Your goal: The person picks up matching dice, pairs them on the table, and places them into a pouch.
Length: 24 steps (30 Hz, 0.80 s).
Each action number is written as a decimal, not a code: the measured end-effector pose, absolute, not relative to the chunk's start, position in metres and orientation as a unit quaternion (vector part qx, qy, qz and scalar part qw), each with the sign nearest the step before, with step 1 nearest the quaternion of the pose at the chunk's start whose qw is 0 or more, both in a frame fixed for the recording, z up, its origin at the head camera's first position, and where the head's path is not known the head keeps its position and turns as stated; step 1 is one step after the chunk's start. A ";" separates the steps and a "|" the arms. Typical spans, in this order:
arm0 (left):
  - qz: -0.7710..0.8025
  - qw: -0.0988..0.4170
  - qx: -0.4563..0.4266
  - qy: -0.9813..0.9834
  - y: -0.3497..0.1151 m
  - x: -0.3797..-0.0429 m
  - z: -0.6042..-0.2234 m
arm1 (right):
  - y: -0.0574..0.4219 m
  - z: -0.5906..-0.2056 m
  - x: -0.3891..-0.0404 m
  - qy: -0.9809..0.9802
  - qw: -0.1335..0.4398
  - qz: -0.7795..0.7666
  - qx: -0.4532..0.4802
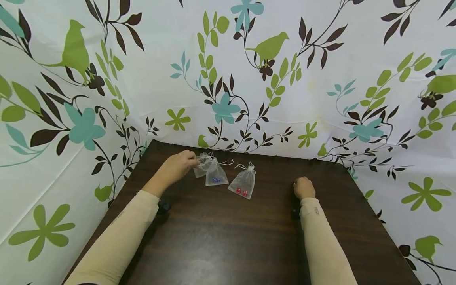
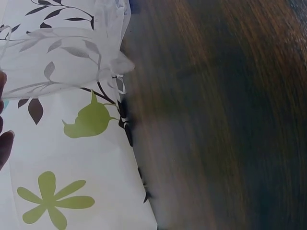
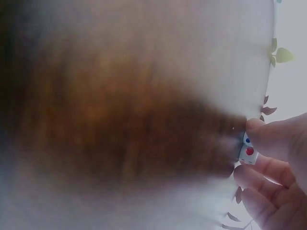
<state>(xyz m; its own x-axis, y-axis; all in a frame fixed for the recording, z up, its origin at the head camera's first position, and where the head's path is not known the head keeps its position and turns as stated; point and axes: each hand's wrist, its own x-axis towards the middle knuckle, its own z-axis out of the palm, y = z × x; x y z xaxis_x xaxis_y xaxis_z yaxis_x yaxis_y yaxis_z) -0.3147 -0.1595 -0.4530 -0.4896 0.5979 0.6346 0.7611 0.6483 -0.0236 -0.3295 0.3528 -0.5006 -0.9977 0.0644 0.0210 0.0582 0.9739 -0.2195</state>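
My left hand is at the back left of the table and pinches a sheer white drawstring pouch. In the left wrist view only some fingertips show at the left edge, beside the thin mesh pouch. Just right of it lies a second sheer pouch with blue dice inside. A third pouch, with red dice, lies further right. Over the table's right side, my right hand pinches small white dice with red and blue pips between thumb and fingers.
The dark brown wooden table ends at a patterned cloth backdrop with leaves, birds and flowers, which also hangs at both sides. Thin white drawstrings trail from the pouches near the back edge.
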 end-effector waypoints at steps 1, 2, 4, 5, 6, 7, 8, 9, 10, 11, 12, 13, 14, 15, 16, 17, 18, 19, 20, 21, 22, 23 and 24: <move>-0.128 0.313 -0.396 -0.854 -0.160 -0.315 -0.453 | 0.353 -0.500 -0.330 -0.994 0.017 0.108 -0.030; -0.124 0.315 -0.392 -0.855 -0.160 -0.315 -0.453 | 0.353 -0.500 -0.329 -0.994 0.019 0.107 -0.029; -0.117 0.322 -0.385 -0.857 -0.161 -0.315 -0.454 | 0.354 -0.501 -0.329 -0.994 0.025 0.105 -0.026; -0.113 0.324 -0.381 -0.859 -0.161 -0.315 -0.454 | 0.354 -0.502 -0.330 -0.994 0.027 0.106 -0.025; -0.109 0.329 -0.376 -0.859 -0.162 -0.315 -0.454 | 0.355 -0.503 -0.330 -0.994 0.028 0.107 -0.023; -0.104 0.331 -0.371 -0.862 -0.162 -0.314 -0.455 | 0.355 -0.503 -0.330 -0.994 0.029 0.107 -0.022; -0.099 0.334 -0.367 -0.863 -0.163 -0.314 -0.455 | 0.355 -0.504 -0.330 -0.994 0.030 0.107 -0.021; -0.094 0.337 -0.363 -0.864 -0.163 -0.313 -0.455 | 0.354 -0.504 -0.329 -0.993 0.033 0.108 -0.018; -0.087 0.338 -0.360 -0.865 -0.163 -0.312 -0.455 | 0.354 -0.503 -0.329 -0.993 0.033 0.110 -0.018; -0.079 0.342 -0.359 -0.865 -0.163 -0.312 -0.456 | 0.353 -0.503 -0.328 -0.993 0.033 0.112 -0.018; -0.073 0.346 -0.362 -0.863 -0.162 -0.311 -0.456 | 0.352 -0.502 -0.327 -0.993 0.035 0.112 -0.016; -0.069 0.346 -0.366 -0.861 -0.162 -0.310 -0.456 | 0.351 -0.502 -0.326 -0.993 0.036 0.112 -0.015; -0.064 0.350 -0.372 -0.857 -0.161 -0.309 -0.457 | 0.351 -0.502 -0.325 -0.993 0.038 0.113 -0.014; -0.061 0.352 -0.379 -0.854 -0.160 -0.308 -0.458 | 0.351 -0.502 -0.324 -0.993 0.040 0.112 -0.012; -0.059 0.355 -0.385 -0.850 -0.159 -0.307 -0.459 | 0.351 -0.503 -0.323 -0.993 0.041 0.114 -0.013; -0.059 0.356 -0.392 -0.846 -0.159 -0.307 -0.459 | 0.351 -0.504 -0.323 -0.992 0.044 0.114 -0.013; -0.061 0.355 -0.397 -0.844 -0.158 -0.306 -0.460 | 0.352 -0.504 -0.322 -0.992 0.047 0.113 -0.013; -0.062 0.356 -0.399 -0.843 -0.157 -0.305 -0.461 | 0.352 -0.506 -0.322 -0.992 0.048 0.115 -0.014; -0.062 0.357 -0.399 -0.842 -0.157 -0.305 -0.463 | 0.353 -0.506 -0.322 -0.992 0.049 0.117 -0.016; -0.064 0.357 -0.399 -0.842 -0.157 -0.304 -0.463 | 0.354 -0.507 -0.322 -0.991 0.049 0.119 -0.017; -0.065 0.357 -0.397 -0.843 -0.156 -0.304 -0.464 | 0.355 -0.508 -0.322 -0.991 0.050 0.123 -0.020; -0.065 0.357 -0.396 -0.843 -0.156 -0.304 -0.465 | 0.355 -0.508 -0.322 -0.990 0.052 0.125 -0.022; -0.064 0.357 -0.395 -0.844 -0.156 -0.304 -0.466 | 0.356 -0.508 -0.322 -0.990 0.053 0.129 -0.024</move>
